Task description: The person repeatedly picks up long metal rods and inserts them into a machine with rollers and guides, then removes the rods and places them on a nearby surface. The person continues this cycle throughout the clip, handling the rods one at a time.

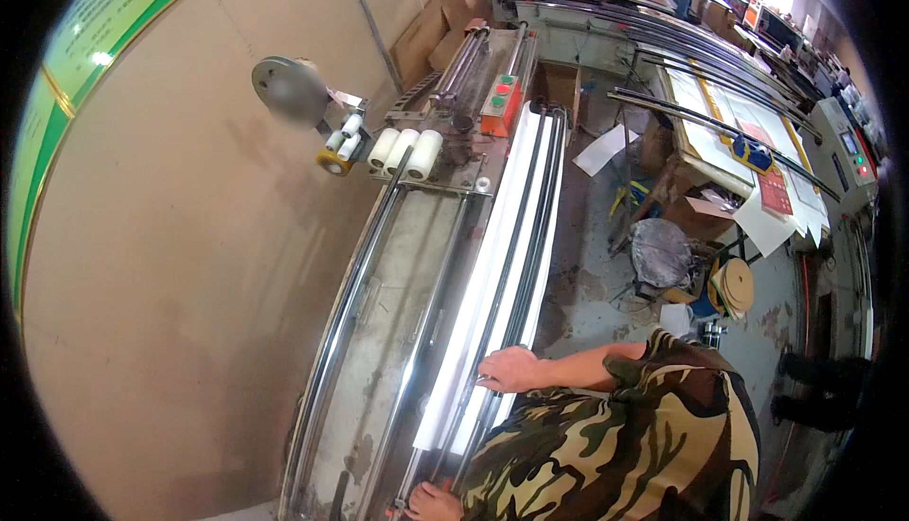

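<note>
Camouflage cloth of the person's shirt fills the lower right, closest to the lens, leaning over a long machine bed. Along the bed's near side lies a long white sheet, with dark bars running lengthwise over it. Up the bed, well apart from both hands, sit three white rollers and an orange control box.

Good handling here, I judge, calls for even, light pressure along the bars, both hands working at the same level so that neither end rides up, and the sheet lying flat without a crease or skew. Fingertips are best kept out of the narrow gaps between bars.

The right hand reaches out from a short sleeve, its bare forearm almost level across the view and its wrist nearly straight; the fingers curl over the bars and grasp them. The left hand lies low, past the sheet's near end and beside a small orange fitting; cut by the lower edge, it shows too little to tell whether its fingers grip.
</note>
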Demonstrator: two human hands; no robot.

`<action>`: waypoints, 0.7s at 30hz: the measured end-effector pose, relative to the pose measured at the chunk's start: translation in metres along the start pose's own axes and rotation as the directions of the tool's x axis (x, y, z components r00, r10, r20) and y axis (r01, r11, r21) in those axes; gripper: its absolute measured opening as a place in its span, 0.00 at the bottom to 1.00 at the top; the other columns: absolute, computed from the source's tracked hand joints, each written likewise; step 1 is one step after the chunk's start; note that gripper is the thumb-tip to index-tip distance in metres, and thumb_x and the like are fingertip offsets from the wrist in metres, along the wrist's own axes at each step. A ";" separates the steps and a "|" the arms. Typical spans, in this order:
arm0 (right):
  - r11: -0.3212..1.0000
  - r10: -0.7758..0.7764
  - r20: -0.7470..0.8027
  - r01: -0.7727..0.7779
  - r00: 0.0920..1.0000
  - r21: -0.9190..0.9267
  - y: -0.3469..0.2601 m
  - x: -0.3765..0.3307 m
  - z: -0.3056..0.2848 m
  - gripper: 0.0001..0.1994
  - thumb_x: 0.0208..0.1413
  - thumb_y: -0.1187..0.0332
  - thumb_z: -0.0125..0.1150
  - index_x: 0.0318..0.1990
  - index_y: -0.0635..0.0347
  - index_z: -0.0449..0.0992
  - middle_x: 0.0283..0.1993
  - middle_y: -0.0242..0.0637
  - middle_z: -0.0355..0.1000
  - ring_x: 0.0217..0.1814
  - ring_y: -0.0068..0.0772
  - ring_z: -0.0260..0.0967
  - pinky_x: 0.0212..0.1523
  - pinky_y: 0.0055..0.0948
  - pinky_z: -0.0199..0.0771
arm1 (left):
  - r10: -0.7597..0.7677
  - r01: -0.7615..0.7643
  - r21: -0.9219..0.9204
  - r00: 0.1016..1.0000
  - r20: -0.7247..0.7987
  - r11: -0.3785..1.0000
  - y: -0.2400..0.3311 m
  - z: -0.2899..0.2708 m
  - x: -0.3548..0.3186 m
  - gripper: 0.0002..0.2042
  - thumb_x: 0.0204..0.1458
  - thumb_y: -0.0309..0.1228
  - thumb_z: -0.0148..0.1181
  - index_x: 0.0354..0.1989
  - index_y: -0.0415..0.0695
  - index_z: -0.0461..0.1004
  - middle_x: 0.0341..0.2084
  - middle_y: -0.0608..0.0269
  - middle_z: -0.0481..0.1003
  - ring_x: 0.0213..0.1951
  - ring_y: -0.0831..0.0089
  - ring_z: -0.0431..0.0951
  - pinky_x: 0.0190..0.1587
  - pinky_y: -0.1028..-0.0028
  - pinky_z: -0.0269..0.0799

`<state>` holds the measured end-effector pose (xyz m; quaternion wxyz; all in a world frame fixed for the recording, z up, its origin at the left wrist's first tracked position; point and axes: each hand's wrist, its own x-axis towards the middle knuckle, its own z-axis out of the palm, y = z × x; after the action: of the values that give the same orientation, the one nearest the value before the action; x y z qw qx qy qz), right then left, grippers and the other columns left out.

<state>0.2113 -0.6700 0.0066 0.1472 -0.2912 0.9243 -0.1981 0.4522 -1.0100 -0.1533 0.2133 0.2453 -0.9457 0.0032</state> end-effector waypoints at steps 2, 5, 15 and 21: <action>0.999 0.025 0.005 -0.025 1.000 0.032 0.001 -0.005 -0.004 0.22 0.69 0.49 0.45 0.48 0.57 0.77 0.43 0.45 0.77 0.47 0.49 0.77 0.48 0.48 0.78 | 0.085 -0.074 0.056 0.969 -0.232 0.996 0.051 -0.064 0.013 0.18 0.69 0.42 0.51 0.32 0.44 0.79 0.34 0.54 0.78 0.40 0.59 0.77 0.62 0.50 0.66; 0.996 0.049 -0.006 -0.048 0.999 0.072 -0.005 -0.009 -0.012 0.21 0.68 0.50 0.46 0.50 0.56 0.77 0.44 0.45 0.77 0.49 0.48 0.77 0.50 0.49 0.77 | 0.043 -0.043 0.004 0.970 -0.239 0.999 0.051 -0.065 0.010 0.19 0.68 0.43 0.51 0.30 0.44 0.79 0.32 0.55 0.78 0.40 0.59 0.77 0.62 0.49 0.66; 0.920 -0.052 0.186 -0.025 0.981 0.391 -0.030 0.009 -0.123 0.29 0.67 0.43 0.49 0.60 0.61 0.74 0.61 0.53 0.72 0.58 0.45 0.75 0.60 0.47 0.74 | -0.224 0.271 -0.268 0.955 0.193 0.924 0.063 -0.072 0.020 0.17 0.62 0.43 0.53 0.44 0.41 0.80 0.44 0.53 0.80 0.53 0.52 0.73 0.69 0.42 0.47; 0.484 -0.855 0.074 0.840 0.514 -0.246 -0.188 -0.033 -0.325 0.15 0.65 0.59 0.54 0.30 0.56 0.80 0.21 0.44 0.74 0.28 0.45 0.78 0.28 0.42 0.75 | -0.206 0.215 -0.145 0.976 0.074 0.966 0.066 -0.094 0.024 0.15 0.63 0.39 0.51 0.43 0.42 0.81 0.42 0.53 0.80 0.50 0.53 0.75 0.67 0.43 0.53</action>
<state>0.2013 -0.7007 0.3822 -0.0345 -0.7184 0.6816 -0.1347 0.4407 -0.9527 -0.0517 0.2029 0.3274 -0.9175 -0.0990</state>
